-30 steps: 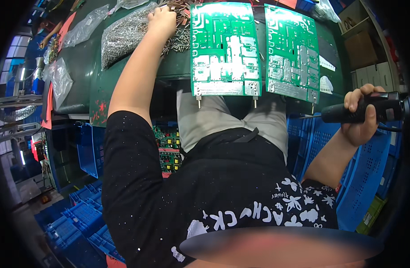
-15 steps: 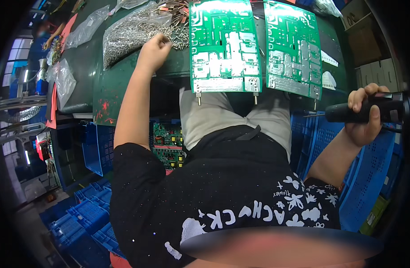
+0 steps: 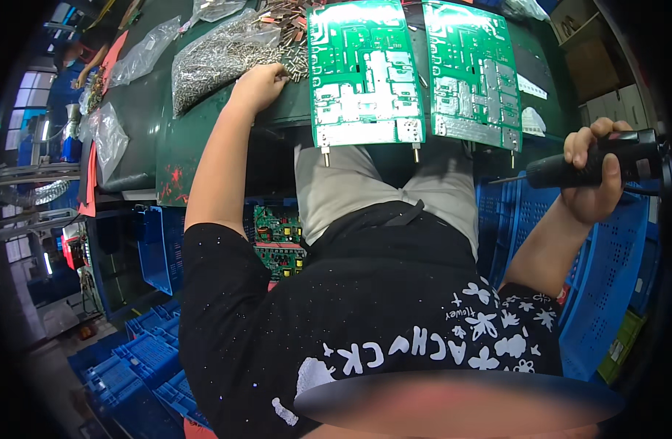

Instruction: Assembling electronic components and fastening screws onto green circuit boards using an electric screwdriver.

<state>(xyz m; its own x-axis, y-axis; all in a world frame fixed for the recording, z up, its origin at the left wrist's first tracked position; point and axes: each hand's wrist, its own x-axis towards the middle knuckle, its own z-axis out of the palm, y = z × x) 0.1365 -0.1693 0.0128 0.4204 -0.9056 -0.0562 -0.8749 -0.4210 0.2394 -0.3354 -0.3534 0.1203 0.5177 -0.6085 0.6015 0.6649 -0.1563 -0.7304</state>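
My left hand is at the edge of a pile of small metal screws spilling from a clear plastic bag. Its fingers are curled together, and whatever they pinch is hidden. Two green circuit boards lie to the right of that hand, solder side up: the nearer one and another beside it. Metal posts stick out past their front edges. Off to the right, my right hand is wrapped round a black electric screwdriver, its thin bit pointing left toward the boards.
Blue plastic crates stand at the lower left and at my right side. More circuit boards with components sit below the table edge. Empty plastic bags lie at the far left. Another person's hand shows beyond them.
My left hand has turned slightly and its fingers have closed more tightly beside the screw pile. The right hand still holds the screwdriver, shifted a little left and up in the picture.
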